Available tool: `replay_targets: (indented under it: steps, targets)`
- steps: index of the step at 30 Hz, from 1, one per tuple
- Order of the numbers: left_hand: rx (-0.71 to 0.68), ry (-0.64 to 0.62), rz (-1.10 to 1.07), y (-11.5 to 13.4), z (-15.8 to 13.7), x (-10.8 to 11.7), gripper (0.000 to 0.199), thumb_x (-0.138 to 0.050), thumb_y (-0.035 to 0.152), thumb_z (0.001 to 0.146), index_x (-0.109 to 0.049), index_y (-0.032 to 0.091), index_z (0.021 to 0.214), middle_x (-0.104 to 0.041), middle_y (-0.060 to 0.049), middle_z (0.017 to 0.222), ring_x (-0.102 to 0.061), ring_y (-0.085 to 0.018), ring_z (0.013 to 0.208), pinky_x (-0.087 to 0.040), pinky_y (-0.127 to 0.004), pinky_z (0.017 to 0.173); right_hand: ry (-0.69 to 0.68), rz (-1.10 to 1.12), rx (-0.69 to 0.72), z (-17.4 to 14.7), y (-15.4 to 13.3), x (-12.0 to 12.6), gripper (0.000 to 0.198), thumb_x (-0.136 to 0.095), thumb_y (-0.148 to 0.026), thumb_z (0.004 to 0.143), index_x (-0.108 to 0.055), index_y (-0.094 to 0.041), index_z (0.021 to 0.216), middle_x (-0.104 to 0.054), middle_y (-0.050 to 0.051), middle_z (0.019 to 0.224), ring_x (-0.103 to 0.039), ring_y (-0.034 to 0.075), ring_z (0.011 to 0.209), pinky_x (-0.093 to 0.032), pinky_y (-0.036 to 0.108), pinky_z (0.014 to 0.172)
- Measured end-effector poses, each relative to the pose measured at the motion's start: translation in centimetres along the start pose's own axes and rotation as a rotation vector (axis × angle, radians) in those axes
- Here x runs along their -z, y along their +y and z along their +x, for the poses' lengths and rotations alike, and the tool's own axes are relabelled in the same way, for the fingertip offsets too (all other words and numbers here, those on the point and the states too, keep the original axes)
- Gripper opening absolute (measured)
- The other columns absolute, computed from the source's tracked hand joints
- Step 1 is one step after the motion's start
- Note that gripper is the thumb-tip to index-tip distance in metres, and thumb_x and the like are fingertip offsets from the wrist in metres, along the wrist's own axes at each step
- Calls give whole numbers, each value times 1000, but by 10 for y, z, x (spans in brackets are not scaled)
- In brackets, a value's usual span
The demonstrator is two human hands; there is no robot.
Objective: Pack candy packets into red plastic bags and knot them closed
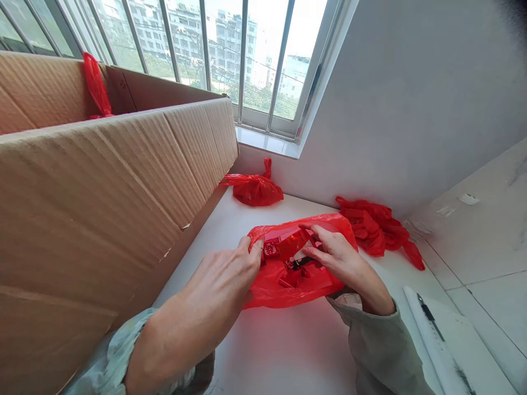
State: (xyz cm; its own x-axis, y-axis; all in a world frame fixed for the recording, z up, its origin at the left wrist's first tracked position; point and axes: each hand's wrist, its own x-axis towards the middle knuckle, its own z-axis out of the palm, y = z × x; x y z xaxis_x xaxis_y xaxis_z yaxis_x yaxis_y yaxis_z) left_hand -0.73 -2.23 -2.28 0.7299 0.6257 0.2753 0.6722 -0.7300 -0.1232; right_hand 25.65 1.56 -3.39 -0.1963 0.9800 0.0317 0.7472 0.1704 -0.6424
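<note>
A red plastic bag lies open on the white surface in front of me. My left hand is closed on the bag's left rim, thumb over the edge. Inside the bag is my right hand, its thumb and fingers closed around a shiny red packet. Several small red wrapped pieces lie in the bag, among them one with a printed round emblem. Something dark sits beneath the packet, too small to name. The fingertips of my left hand are partly hidden.
A large cardboard box stands at left, with a red bag's knot showing inside. By the wall sits a tied red bag. Crumpled red bags lie at right. A black pen rests on a white object near the tiled wall.
</note>
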Motion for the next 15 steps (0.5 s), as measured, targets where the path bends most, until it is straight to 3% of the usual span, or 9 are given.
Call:
replay_targets:
  steps: [4,7,10,15]
  targets:
    - [-2,32,25,1,0,1,53,-21,-6,90,-43,6,137,-63,-16,129,-64,-28,113,-58,-45,85,-33,150,47,11,-6,-18,27,-53,-25,88,-61,-22,114,-70,3,94,-65,20,87,-48,31,78]
    - [23,-16,-35,2,1,4,52,-21,-3,91,-46,8,136,-63,-17,128,-67,-27,106,-58,-46,85,-126,217,43,19,-1,-31,37,-53,-23,88,-56,-22,125,-70,5,106,-66,18,94,-50,29,81]
    - [28,-105,-69,3,4,5,55,-20,-4,91,-45,8,138,-59,-16,135,-61,-27,118,-55,-46,92,-154,102,-6,21,7,-36,43,-48,-21,90,-51,-21,133,-70,6,109,-65,18,97,-48,30,86]
    - [80,-150,-127,4,6,2,61,-23,-9,87,-46,11,140,-60,-13,133,-57,-25,125,-51,-44,100,-182,-106,-90,10,14,-29,32,-58,-16,77,-67,-21,108,-72,5,100,-64,21,89,-49,31,80]
